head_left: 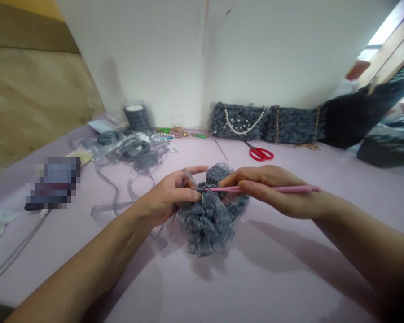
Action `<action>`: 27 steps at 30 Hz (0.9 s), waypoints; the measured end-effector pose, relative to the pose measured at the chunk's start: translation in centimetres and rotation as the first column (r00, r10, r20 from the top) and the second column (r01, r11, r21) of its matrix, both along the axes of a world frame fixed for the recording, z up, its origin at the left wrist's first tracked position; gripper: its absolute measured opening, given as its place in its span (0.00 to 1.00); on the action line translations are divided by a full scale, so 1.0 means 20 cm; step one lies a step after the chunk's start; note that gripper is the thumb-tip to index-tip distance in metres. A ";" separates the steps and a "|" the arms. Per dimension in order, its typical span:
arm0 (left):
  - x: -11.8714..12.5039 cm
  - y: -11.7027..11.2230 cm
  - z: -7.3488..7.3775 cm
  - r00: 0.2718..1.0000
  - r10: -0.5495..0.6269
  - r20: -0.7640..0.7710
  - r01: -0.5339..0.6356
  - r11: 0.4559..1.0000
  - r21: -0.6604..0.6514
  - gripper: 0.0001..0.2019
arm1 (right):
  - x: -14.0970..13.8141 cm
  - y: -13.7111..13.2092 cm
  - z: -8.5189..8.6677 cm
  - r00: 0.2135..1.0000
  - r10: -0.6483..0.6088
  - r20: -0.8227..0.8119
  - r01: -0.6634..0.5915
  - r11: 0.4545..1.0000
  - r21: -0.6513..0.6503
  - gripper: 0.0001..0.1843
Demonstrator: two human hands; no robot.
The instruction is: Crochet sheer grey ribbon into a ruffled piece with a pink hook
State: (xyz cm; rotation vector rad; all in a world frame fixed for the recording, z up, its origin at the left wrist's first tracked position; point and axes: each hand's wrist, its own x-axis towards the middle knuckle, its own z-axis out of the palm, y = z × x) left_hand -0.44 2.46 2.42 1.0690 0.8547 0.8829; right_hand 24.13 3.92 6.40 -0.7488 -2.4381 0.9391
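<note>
A ruffled grey crochet piece (207, 222) made of sheer ribbon is held up between my hands over the table. My left hand (170, 195) is closed on its upper left edge, thumb pressed on the stitches and forefinger stretched out, with a strand of ribbon running over the fingers. My right hand (276, 188) grips a pink crochet hook (292, 189), which lies almost level. The tip of the hook is at the top edge of the piece, near my left thumb; whether it is inside a loop I cannot tell. Loose grey ribbon (116, 190) trails on the table at the left.
Coiled ribbon (134, 148) and a ribbon spool (136, 117) lie at the back left. Red-handled scissors (261, 154) and a thin needle (221, 150) are behind my hands. Two ruffled bags, one with pearls (237, 121), lean on the wall. A pixelated phone-like device (55, 184) with a cable sits left.
</note>
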 end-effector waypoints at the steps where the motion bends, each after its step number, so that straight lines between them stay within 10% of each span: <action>1: 0.00 0.00 0.00 1.000 -0.009 0.007 0.009 1.000 0.019 0.10 | 0.00 0.00 0.00 1.000 -0.002 -0.030 0.001 0.999 -0.033 0.15; 12: 0.07 -0.04 -0.03 0.989 -0.077 0.127 0.087 0.994 -0.069 0.28 | -0.14 -0.07 -0.14 0.950 -0.271 -0.155 0.254 0.960 -0.119 0.18; 18: 0.03 -0.01 -0.01 0.999 0.047 -0.022 -0.047 0.999 -0.003 0.23 | -0.14 -0.06 -0.14 0.959 -0.271 -0.083 0.280 0.951 0.128 0.18; 20: 0.05 -0.02 -0.01 0.994 0.113 0.010 -0.113 0.993 0.012 0.26 | -0.15 -0.07 -0.16 0.962 -0.264 -0.074 0.273 0.894 0.354 0.17; 25: 0.17 -0.08 -0.04 0.955 0.222 0.195 -0.216 0.975 -0.052 0.28 | -0.20 -0.07 -0.25 0.951 -0.308 -0.037 0.211 0.556 0.804 0.16; 27: 0.18 -0.09 -0.05 0.947 0.222 0.233 -0.201 0.973 -0.110 0.26 | -0.19 -0.05 -0.27 0.958 -0.280 -0.055 0.207 0.548 0.811 0.15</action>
